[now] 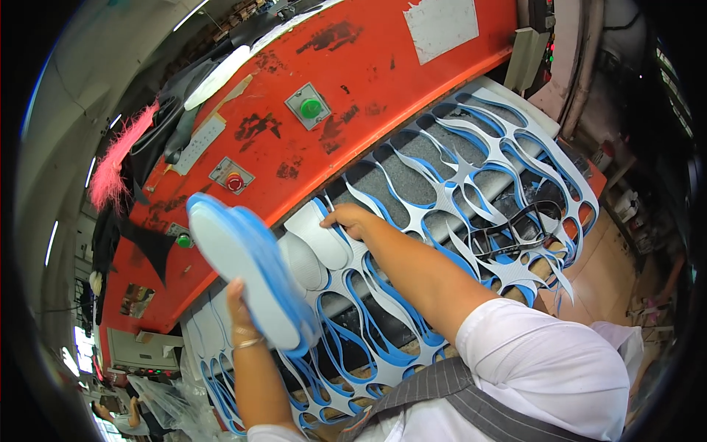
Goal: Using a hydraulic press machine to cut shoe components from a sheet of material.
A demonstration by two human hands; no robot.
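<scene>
Below the red machine [398,81], the right hand [350,219] curled its fingers at a white sole [320,239] amid the cut sheet [460,174]; whether it pinched was unclear. The left hand [239,303] gripped a stack of soles [247,269]; a flat, gentle pull seemed best.

Matt foam-like soles [247,269], scuffed painted panel [368,74]

We hold our left forearm [259,383] raised, left hand [237,313] gripping; our right arm [423,269] reaches forward-left, right hand [350,219] part-curled.
</scene>
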